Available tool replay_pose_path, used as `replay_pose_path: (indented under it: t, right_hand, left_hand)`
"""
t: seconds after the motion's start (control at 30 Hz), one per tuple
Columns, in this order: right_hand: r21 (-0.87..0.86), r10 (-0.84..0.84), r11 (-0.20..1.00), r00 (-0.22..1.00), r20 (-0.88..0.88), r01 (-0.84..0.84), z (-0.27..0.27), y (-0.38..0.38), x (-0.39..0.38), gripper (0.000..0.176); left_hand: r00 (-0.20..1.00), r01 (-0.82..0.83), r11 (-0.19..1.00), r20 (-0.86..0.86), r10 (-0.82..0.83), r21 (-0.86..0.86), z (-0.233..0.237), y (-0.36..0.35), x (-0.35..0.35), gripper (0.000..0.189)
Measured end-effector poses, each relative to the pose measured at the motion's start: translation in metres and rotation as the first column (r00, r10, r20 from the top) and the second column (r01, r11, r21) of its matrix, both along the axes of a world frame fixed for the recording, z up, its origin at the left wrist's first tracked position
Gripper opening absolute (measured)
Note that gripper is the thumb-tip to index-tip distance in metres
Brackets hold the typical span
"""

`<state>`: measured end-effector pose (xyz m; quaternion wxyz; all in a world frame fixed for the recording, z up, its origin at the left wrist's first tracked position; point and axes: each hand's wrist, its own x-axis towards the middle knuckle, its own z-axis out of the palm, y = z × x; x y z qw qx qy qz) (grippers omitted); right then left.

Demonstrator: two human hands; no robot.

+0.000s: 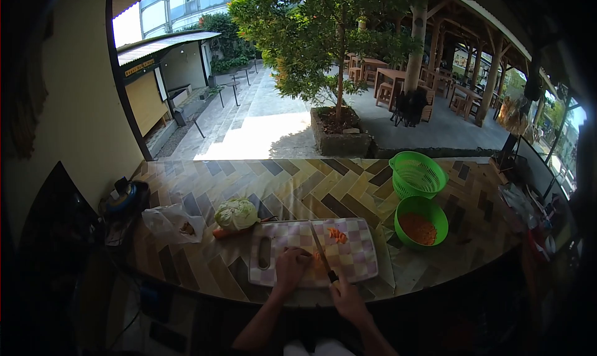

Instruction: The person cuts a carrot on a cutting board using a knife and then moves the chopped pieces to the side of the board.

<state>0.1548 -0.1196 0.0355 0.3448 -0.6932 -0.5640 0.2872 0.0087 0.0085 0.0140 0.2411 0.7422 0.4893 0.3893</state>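
A checkered cutting board [357,259] lies in front of me on the table. My right hand [347,301] is closed around the dark handle of a knife [321,249], its blade pointing away across the board. Left of the blade, my left hand [292,269] rests with curled fingers on a piece of carrot [316,256], which is mostly hidden. Cut carrot pieces [337,235] lie right of the blade. Beyond the board's left corner sit a pale green cabbage [236,214] and a whole carrot [231,232].
At the right stand a green bowl [404,237] holding orange bits and a green strainer basket [420,169] behind it. A plastic bag [168,222] lies at the left on the wood-patterned table [292,182]. A planter [342,143] with a tree stands outside.
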Motion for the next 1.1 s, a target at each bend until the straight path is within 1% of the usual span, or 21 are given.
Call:
replay_pose_path:
  t: [0.07,0.1,0.17,0.27,0.3,0.33,0.4,0.5,0.6,0.7,0.8,0.9,1.0,1.03,1.1]
  right_hand:
    - [0.083,-0.026,0.996,0.999,0.026,0.024,0.001,-0.002,0.013,0.028]
    - [0.106,-0.05,0.993,0.998,-0.027,0.053,0.008,-0.004,0.018,0.029]
    - [0.046,-0.098,0.994,0.991,-0.096,0.103,0.005,-0.006,0.034,0.029]
    - [-0.053,-0.158,0.987,0.967,-0.2,0.15,0.009,-0.011,0.047,0.026]
    - [-0.085,-0.173,0.984,0.957,-0.235,0.157,0.011,-0.012,0.05,0.025]
    - [-0.118,-0.187,0.98,0.945,-0.268,0.161,0.013,-0.013,0.052,0.023]
    - [-0.11,-0.181,0.982,0.93,-0.32,0.153,0.006,-0.014,0.056,0.019]
    - [-0.142,-0.193,0.978,0.91,-0.366,0.15,0.008,-0.017,0.059,0.017]
    - [-0.162,-0.187,0.977,0.91,-0.369,0.136,0.012,-0.018,0.059,0.018]
    - [-0.177,-0.172,0.978,0.916,-0.362,0.114,0.015,-0.015,0.06,0.019]
    - [-0.207,-0.14,0.976,0.925,-0.354,0.069,0.016,-0.013,0.058,0.02]
    - [-0.252,-0.093,0.968,0.924,-0.371,-0.004,0.022,-0.012,0.049,0.023]
    - [-0.277,-0.004,0.953,0.914,-0.406,-0.119,0.028,-0.015,0.027,0.028]
    - [-0.279,0.031,0.947,0.908,-0.418,-0.161,0.028,-0.015,0.02,0.029]
    - [-0.257,0.071,0.95,0.925,-0.373,-0.176,0.017,-0.013,0.004,0.03]
  left_hand:
    - [1.0,-0.015,1.0,-0.021,0.015,0.012,0.015,0.002,0.006,0.012]
    - [0.999,0.037,0.998,-0.013,-0.037,0.054,0.019,0.009,0.01,0.012]
    - [0.99,0.141,0.981,-0.002,-0.142,0.137,0.022,0.03,0.021,0.011]
    - [0.925,0.373,0.909,0.001,-0.379,0.185,0.014,0.074,0.054,0.012]
    - [0.897,0.442,0.893,-0.071,-0.437,0.087,0.023,0.078,0.059,0.013]
    - [0.864,0.498,0.866,-0.102,-0.493,0.036,0.016,0.087,0.063,0.013]
    - [0.786,0.596,0.8,-0.155,-0.599,-0.069,0.005,0.107,0.071,0.014]
    - [0.788,0.596,0.803,-0.197,-0.583,0.009,-0.006,0.111,0.069,0.015]
    - [0.844,0.524,0.849,-0.174,-0.508,0.063,-0.008,0.111,0.062,0.013]
    - [0.854,0.521,0.852,-0.063,-0.517,0.061,0.003,0.11,0.054,0.014]
    - [0.891,0.454,0.891,-0.028,-0.453,0.011,0.036,0.089,0.038,0.015]
    - [0.961,0.277,0.957,0.0,-0.278,-0.081,0.034,0.069,0.011,0.015]
    - [0.982,0.166,0.965,0.121,-0.143,-0.204,0.035,0.038,-0.014,0.016]
    - [0.988,0.14,0.974,0.092,-0.125,-0.181,0.036,0.03,-0.021,0.016]
    - [0.99,0.098,0.97,0.123,-0.072,-0.222,0.042,0.011,-0.027,0.017]
